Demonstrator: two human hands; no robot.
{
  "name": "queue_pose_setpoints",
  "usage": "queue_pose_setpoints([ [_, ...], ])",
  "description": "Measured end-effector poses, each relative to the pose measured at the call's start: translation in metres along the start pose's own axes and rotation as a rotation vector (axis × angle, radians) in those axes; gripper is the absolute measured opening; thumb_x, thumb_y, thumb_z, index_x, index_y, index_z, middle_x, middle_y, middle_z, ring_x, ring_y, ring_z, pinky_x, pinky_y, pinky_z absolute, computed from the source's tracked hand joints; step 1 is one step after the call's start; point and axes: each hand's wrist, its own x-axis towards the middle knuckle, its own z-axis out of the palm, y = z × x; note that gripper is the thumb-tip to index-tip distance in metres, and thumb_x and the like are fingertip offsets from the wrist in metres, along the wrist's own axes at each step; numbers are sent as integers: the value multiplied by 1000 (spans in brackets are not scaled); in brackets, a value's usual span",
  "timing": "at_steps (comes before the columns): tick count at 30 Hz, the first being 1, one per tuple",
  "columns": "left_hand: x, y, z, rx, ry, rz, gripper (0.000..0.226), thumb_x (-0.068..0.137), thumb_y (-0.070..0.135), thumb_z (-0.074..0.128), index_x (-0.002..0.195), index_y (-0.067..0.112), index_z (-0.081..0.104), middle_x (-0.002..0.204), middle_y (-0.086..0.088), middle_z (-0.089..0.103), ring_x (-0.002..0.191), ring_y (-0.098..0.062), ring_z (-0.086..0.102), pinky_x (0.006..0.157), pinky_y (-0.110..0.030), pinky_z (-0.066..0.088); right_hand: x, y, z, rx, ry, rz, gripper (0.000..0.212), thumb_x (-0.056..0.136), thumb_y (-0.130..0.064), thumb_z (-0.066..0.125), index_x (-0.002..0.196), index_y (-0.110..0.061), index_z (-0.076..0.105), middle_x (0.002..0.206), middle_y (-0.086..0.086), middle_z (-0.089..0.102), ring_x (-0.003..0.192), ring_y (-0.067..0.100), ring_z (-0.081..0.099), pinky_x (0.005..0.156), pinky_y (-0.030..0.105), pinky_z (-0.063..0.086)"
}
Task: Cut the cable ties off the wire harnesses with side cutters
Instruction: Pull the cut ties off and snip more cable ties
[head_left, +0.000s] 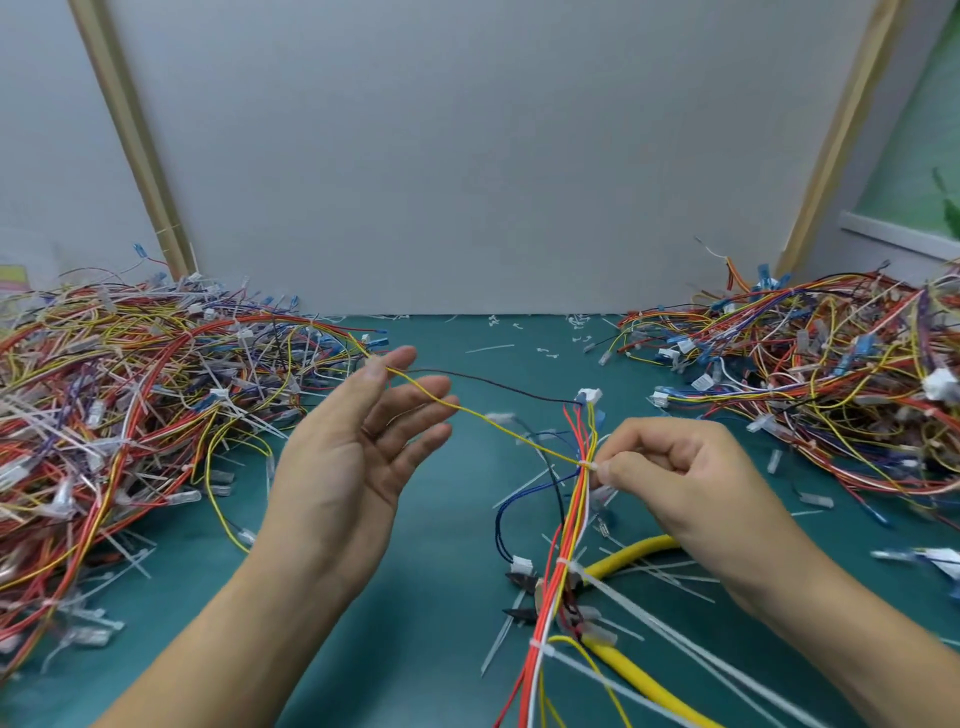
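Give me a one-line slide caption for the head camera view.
Right hand pinches a cable tie on a wire harness; side cutters lie unused beneath.

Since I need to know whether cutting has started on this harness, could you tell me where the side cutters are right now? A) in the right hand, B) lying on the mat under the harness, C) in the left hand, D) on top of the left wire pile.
B: the yellow-handled side cutters lie on the green mat beneath the harness, while the right hand pinches a cable tie and the left hand is open.
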Motion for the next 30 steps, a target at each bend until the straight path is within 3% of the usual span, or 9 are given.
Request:
queue_pose_setpoints([
  [3, 1, -4, -2, 19, 43, 55, 29, 82, 29, 64, 106, 12, 68, 87, -7, 76, 76, -15, 74, 65, -23, 59, 1, 1, -5, -111, 24, -7, 21, 72, -27, 64, 67, -7, 68, 67, 36, 52, 59, 18, 41, 57, 28, 30],
  [6, -1, -6, -1, 0, 20, 91, 17, 83, 15, 64, 99, 10, 69, 86, -6, 74, 79, -16, 73, 69, -23, 59, 1, -2, -8, -264, 25, -1, 25, 69, -34, 61, 66, -10, 68, 50, 15, 42, 50, 12, 32, 48, 24, 26],
  [9, -11, -13, 5, 334, -79, 244, 14, 90, 4, 61, 99, 9, 71, 78, -7, 72, 63, -16, 68, 60, -21, 56, -1, -4, -12, -551, 46, -26, 17, 74, -39, 64, 71, -23, 70, 49, -9, 40, 47, 7, 36, 50, 28, 32],
  [12, -24, -26, 13, 615, -226, 388, 14, 90, -1, 65, 93, 10, 74, 73, -8, 73, 59, -14, 69, 59, -22, 55, -5, -17, -9, -673, 201, -207, 16, 78, -46, 59, 82, -36, 71, 78, -14, 55, 79, 3, 55, 71, 24, 44],
  [15, -32, -35, 18, 809, -323, 492, 10, 87, 12, 67, 88, 19, 73, 72, 2, 72, 62, -9, 71, 61, -26, 58, -12, -27, 5, -467, 161, -314, 21, 82, -46, 58, 94, -34, 71, 91, -13, 62, 95, 10, 62, 79, 15, 45],
  [20, -35, -36, 19, 1136, -426, 731, 9, 89, 15, 63, 87, 16, 71, 69, 9, 66, 65, -9, 66, 60, -32, 53, -16, -19, 21, -178, 97, -270, 4, 81, -27, 74, 84, -28, 75, 85, -7, 71, 80, 18, 68, 71, 29, 54],
  [23, -35, -32, 18, 1203, -452, 821, 7, 90, 19, 65, 88, 16, 71, 70, 9, 62, 64, -6, 60, 60, -25, 50, -14, -18, 19, -88, 81, -223, 4, 80, -22, 73, 82, -23, 76, 82, -6, 73, 77, 15, 69, 72, 28, 55],
  [27, -33, -21, 15, 1252, -259, 981, 27, 84, 35, 73, 105, 17, 71, 85, 6, 51, 71, -5, 52, 65, -17, 44, -13, -20, 16, 57, 31, -158, 8, 80, -25, 70, 85, -20, 74, 77, 1, 73, 73, 20, 67, 71, 32, 54],
  [30, -33, -14, 16, 1233, -209, 1011, 34, 88, 38, 65, 113, 15, 68, 99, 1, 47, 80, -9, 51, 75, -14, 41, -13, -23, 15, 99, 21, -146, 6, 77, -22, 70, 80, -16, 73, 70, -4, 68, 65, 10, 58, 61, 20, 48],
])
